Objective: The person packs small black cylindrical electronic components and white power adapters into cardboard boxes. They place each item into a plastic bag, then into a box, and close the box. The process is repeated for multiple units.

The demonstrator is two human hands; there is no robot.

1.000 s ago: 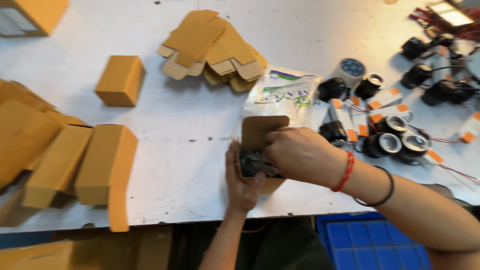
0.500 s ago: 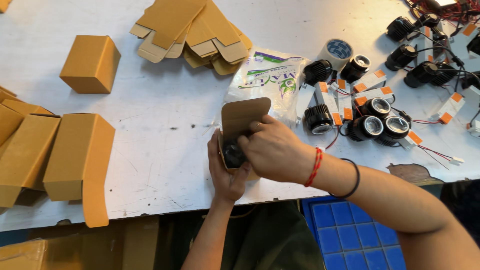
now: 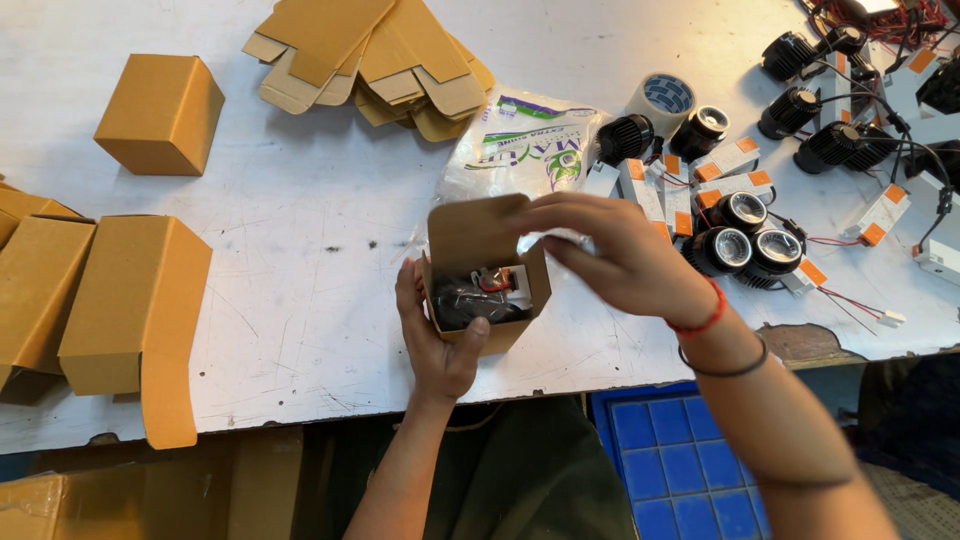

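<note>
A blue crate point(image 3: 680, 455) shows below the white surface point(image 3: 300, 300), partly hidden by the right forearm. At the near edge, the left hand point(image 3: 435, 335) is wrapped around a small open cardboard box point(image 3: 485, 275), thumb pressed on its front wall. Inside lies a black lamp point(image 3: 470, 300) with red wiring, hard to make out in the shadow. The right hand point(image 3: 615, 250) hovers over the box's open flap, fingers pinched on something pale and blurred; what it is cannot be told. Just behind lies a printed plastic bag point(image 3: 530, 150). Further right, black lamps point(image 3: 745, 235) and white drivers tangle in wires. Closed boxes point(image 3: 110, 300) sit left, cut off by the frame; flat cartons point(image 3: 370, 55) lie farthest.
</note>
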